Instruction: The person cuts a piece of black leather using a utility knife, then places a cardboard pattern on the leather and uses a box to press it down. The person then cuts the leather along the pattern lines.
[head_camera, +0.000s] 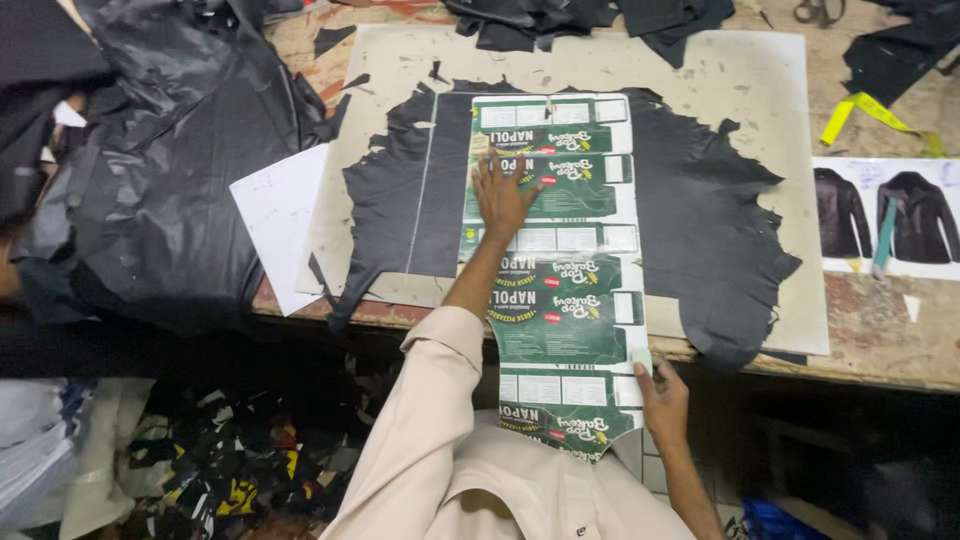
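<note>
Worktable (880, 330): cardboard pattern (560, 260) lengthwise toward person.

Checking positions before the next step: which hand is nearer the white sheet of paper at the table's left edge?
Left. The left hand presses flat on the green printed card pattern, right of the white paper sheet. The right hand grips the pattern's lower right edge, farther away.

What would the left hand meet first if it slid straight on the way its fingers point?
The left hand points up the green printed card pattern, so it would probably just cross more card, then reach its top edge and the black leather beyond.
</note>
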